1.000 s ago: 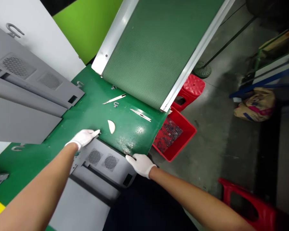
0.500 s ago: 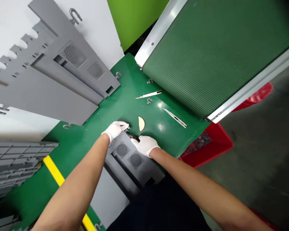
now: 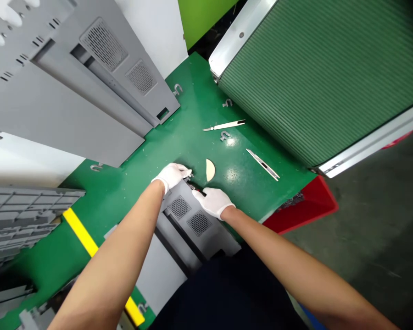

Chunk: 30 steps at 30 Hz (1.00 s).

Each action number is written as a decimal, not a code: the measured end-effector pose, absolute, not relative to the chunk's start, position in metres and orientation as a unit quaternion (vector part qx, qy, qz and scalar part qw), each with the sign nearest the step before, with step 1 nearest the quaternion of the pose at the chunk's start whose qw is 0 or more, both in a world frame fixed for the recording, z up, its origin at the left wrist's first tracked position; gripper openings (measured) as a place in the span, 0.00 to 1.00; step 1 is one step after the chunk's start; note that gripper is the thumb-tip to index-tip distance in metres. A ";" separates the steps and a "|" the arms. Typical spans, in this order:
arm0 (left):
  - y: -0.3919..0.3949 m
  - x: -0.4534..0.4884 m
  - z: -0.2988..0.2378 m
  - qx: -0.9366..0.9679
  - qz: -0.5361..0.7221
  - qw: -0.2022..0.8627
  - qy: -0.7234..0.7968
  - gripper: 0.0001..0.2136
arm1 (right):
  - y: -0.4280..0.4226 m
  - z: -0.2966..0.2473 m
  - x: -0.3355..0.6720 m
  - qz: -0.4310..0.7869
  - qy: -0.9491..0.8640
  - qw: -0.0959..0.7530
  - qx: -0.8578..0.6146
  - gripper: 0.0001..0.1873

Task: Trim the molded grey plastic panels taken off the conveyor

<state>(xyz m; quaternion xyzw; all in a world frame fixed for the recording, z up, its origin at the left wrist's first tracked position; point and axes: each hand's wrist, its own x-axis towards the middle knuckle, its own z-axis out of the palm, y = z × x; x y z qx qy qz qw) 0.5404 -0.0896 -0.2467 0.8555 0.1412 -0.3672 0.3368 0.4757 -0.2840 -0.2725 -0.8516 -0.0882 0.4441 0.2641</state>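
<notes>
A grey plastic panel with two slotted grilles lies against my dark clothing, its far end over the green tabletop. My left hand, in a white glove, is closed at the far left corner of the panel, fingertips pinching its small projecting parts. Beside it, my gloved right hand is closed over the panel's far edge. A small red and dark thing shows at its thumb, too hidden to name. Just beyond the hands lies a cream half-round piece.
Two slim craft knives and loose grey hooks lie on the green tabletop. A larger grey panel leans at left. A ribbed green conveyor belt stands at right, above a red bin.
The whole view has shifted, so the tabletop things appear farther right and higher. Both hands keep nearly the same places at the panel's far end.
</notes>
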 end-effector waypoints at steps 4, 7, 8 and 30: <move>-0.090 0.544 -0.249 0.855 -0.379 0.321 0.147 0.17 | -0.283 -0.272 0.477 0.446 -0.089 0.260 -0.852 0.44; -0.091 0.546 -0.249 0.856 -0.385 0.308 0.156 0.17 | -0.283 -0.269 0.478 0.448 -0.087 0.256 -0.852 0.44; -0.091 0.546 -0.249 0.856 -0.386 0.306 0.157 0.17 | -0.282 -0.269 0.478 0.448 -0.085 0.255 -0.853 0.44; -0.090 0.545 -0.252 0.857 -0.385 0.308 0.151 0.17 | -0.285 -0.266 0.481 0.465 -0.079 0.256 -0.844 0.43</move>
